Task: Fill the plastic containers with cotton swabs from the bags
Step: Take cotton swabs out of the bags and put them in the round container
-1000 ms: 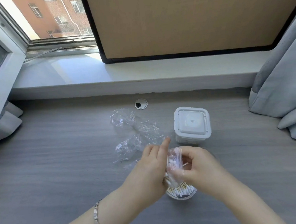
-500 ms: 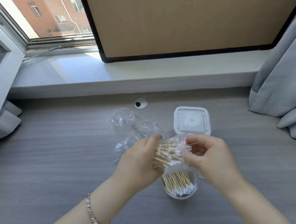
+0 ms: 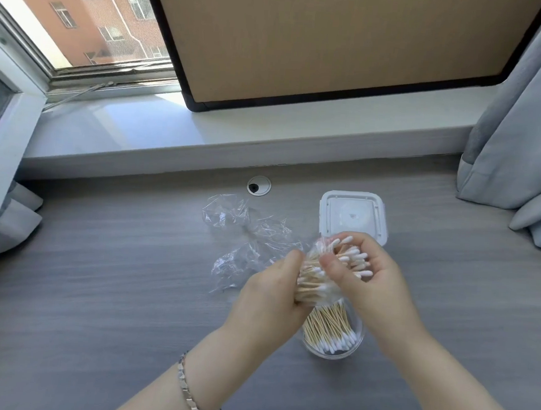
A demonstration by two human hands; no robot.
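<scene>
A bundle of wooden-stick cotton swabs [image 3: 315,273], still partly wrapped in a clear plastic bag, is held between both hands above the table. My left hand [image 3: 273,288] grips its lower end. My right hand [image 3: 363,275] grips the upper end, where white tips stick out past the fingers. Just below the hands stands an open clear plastic container [image 3: 333,334] with many swabs lying in it. A second container with a white lid [image 3: 353,215] stands shut behind the hands.
Several crumpled empty clear bags [image 3: 244,241] lie on the grey wooden table left of the hands. A round cable grommet [image 3: 259,185] sits near the white window sill. Grey curtain folds [image 3: 524,133] hang at the right edge.
Both hands lifted the bagged bundle up from the open container and turned it. My right hand shifted onto the swab tips, which now stick out of the bag.
</scene>
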